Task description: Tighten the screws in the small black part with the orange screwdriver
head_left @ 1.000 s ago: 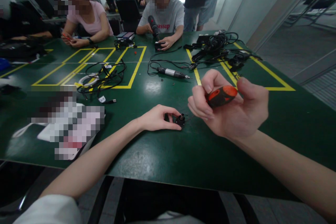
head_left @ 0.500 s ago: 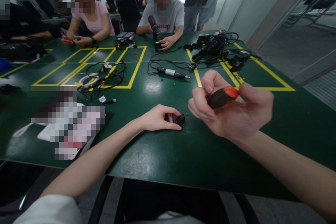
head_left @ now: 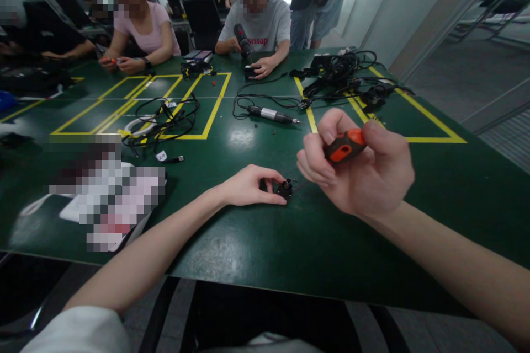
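Note:
My left hand (head_left: 252, 186) rests on the green table, its thumb and fingers closed round a small black part (head_left: 285, 189) with a short round stub on top. To the right, my right hand (head_left: 356, 168) is raised above the table, gripping the black and orange handle of a screwdriver (head_left: 344, 146). The thin shaft points down and left toward the black part; whether its tip touches is too faint to tell. Tiny pieces lie beside the black part.
Ahead lies a grey and black electric screwdriver (head_left: 271, 115) with its cable. Tangled black cables (head_left: 339, 77) are at the back right, more cables (head_left: 178, 121) at the left. Blurred-out flat items (head_left: 124, 204) lie left. People sit across the table (head_left: 248, 253).
The screwdriver handle has turned in my right hand, and the thumb and palm have shifted a little left. My left hand and the black part stay where they were.

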The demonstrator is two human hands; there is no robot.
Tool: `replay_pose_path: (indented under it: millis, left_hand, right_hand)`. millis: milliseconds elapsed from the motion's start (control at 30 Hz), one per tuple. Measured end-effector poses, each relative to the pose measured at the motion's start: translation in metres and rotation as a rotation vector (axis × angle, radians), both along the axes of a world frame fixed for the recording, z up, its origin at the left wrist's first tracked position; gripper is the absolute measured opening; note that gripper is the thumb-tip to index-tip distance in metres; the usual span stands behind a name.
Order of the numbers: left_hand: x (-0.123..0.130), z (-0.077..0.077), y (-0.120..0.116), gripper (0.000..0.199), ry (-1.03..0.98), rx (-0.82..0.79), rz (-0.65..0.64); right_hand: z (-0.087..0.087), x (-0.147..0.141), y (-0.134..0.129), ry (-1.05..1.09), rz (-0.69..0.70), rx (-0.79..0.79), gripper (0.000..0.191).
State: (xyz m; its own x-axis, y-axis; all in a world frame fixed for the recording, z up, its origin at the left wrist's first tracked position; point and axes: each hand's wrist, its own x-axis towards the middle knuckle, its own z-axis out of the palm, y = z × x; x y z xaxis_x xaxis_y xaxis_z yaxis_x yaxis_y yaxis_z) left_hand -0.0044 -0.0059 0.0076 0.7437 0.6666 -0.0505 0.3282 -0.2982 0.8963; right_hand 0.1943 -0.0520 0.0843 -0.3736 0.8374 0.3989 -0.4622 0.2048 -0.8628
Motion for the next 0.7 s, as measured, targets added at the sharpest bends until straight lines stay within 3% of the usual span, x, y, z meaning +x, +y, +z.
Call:
replay_pose_path:
  millis: [200,400,600,700]
  left_hand:
    - [0.0003,0.0004,-0.0007,0.032,0.005,-0.014,0.002]
    - [0.0005,0.0009,-0.0005,0.032,-0.004,-0.02,0.001]
    - [0.0004,0.0001,0.0,0.032,0.0,-0.025,0.006]
    - [0.0004,0.0001,-0.0002,0.032,-0.003,-0.026,0.003]
  right_hand:
    - [-0.0013,0.0003,0.0029,-0.039,0.021,0.038,0.059]
    - [-0.0008,0.0016,0.0001,0.016,0.043,0.012,0.037]
    - [-0.0008,0.001,0.0027,-0.047,0.033,0.033,0.057]
    - [-0.0011,0.002,0.0022,-0.039,0.042,0.03,0.054]
